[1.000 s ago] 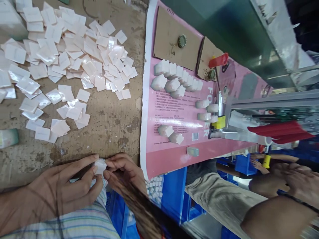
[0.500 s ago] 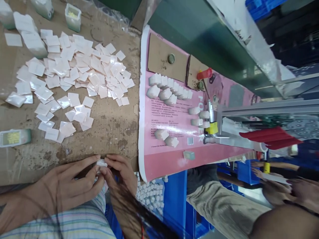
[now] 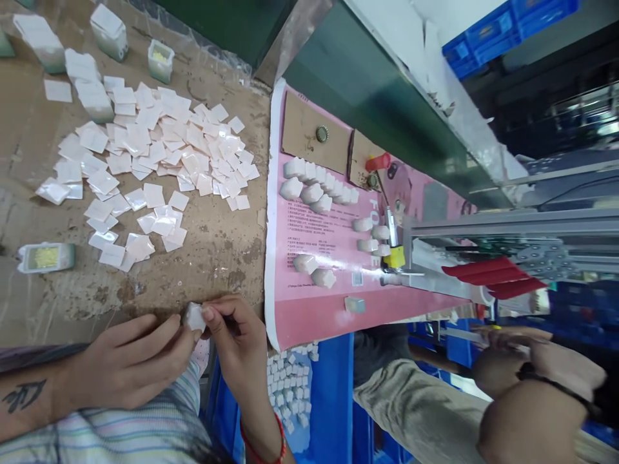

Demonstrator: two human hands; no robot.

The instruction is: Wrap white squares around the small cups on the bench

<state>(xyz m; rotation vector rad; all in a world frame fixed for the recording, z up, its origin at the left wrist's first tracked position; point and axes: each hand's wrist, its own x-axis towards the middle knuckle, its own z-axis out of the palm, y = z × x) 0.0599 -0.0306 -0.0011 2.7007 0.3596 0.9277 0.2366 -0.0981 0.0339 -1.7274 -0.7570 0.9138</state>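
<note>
A small white block [image 3: 195,318] is held at the cardboard's near edge, between the fingertips of both hands. My left hand [image 3: 138,357] pinches it from the left, and my right hand [image 3: 239,345] grips its right side with thumb and forefinger. Fingertips cover part of the block. Beyond my hands lies a heap of thin, pale square pieces in clear wrapping [image 3: 164,142] on the cardboard-covered table [image 3: 227,258]. A little container with yellow bits [image 3: 47,258] rests to the left of the heap.
Several white blocks [image 3: 309,175] stand in rows on the pink sheet [image 3: 309,316]. A blue crate [image 3: 331,399] with many white pieces is below the table's edge. A tool with a yellow part [image 3: 394,256] lies at the sheet's right. A co-worker's arm [image 3: 532,412] is at lower right.
The white block is turned and shows more of itself between my fingers. My left hand has shifted slightly lower and left. The whole view has shifted a little.
</note>
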